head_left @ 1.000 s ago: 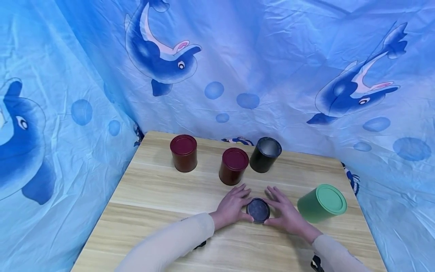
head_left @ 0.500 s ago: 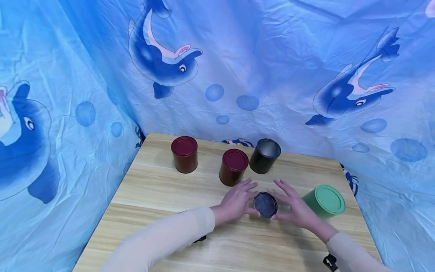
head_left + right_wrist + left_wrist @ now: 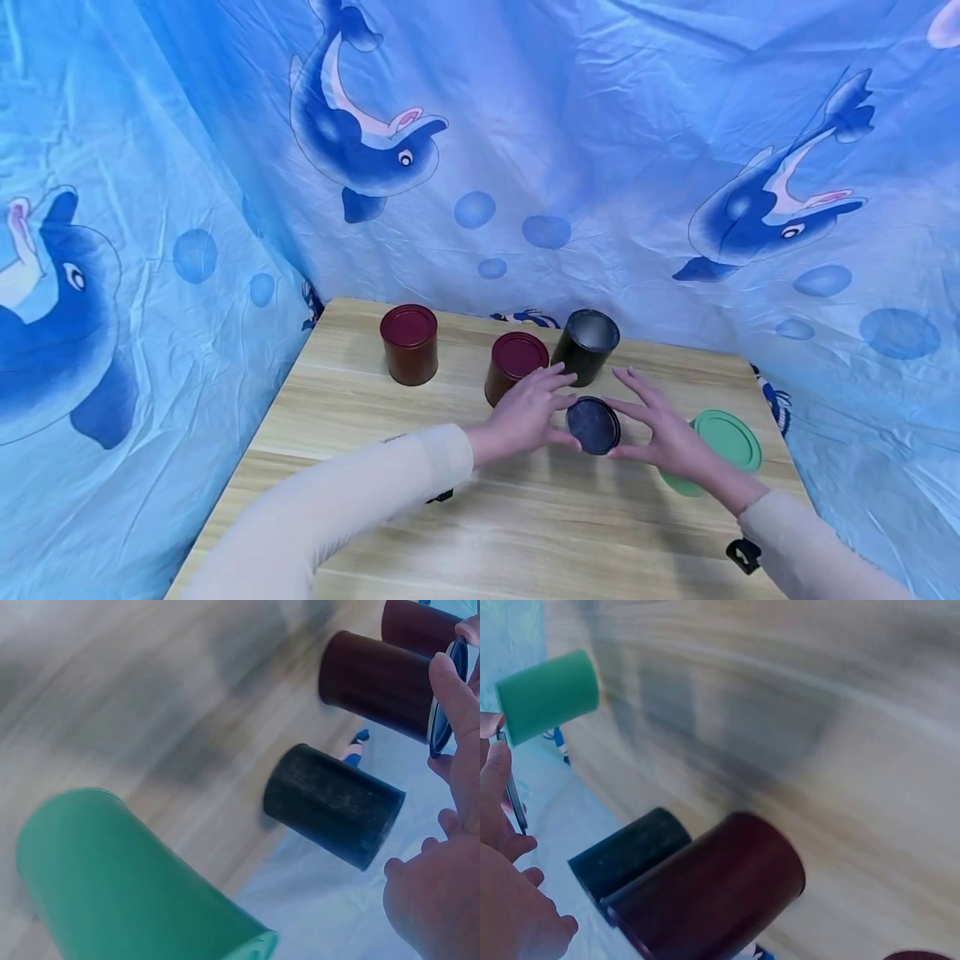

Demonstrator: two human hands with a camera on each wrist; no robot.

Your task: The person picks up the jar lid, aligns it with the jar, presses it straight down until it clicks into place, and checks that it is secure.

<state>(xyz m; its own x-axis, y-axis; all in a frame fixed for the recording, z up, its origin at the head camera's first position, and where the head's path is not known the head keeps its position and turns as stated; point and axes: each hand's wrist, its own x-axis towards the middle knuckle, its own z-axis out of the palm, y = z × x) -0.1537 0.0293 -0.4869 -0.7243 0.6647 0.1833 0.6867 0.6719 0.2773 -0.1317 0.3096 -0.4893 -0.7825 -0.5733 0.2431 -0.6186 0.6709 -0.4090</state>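
A round black lid [image 3: 593,426] is held up off the table between both hands. My left hand [image 3: 521,415] grips its left edge with thumb and index finger, the other fingers spread out. On the opposite edge, the thumb and index finger of my right hand [image 3: 670,435] hold it the same way. The left wrist view shows the lid [image 3: 512,787] edge-on, and so does the right wrist view. Just behind the hands stands an uncapped black can [image 3: 583,357]. A dark red lidded can [image 3: 517,354] beside it is partly covered by the left hand.
Another dark red can [image 3: 409,343] stands at the back left of the wooden table [image 3: 360,425]. The green lidded can [image 3: 726,440] is at the right, partly behind the right hand and wrist. A blue dolphin-print curtain [image 3: 622,167] rises behind the table.
Both hands have lifted the black lid off the table and carried it back and slightly right, toward the black can. The camera view has shifted slightly; the cans stay in place.
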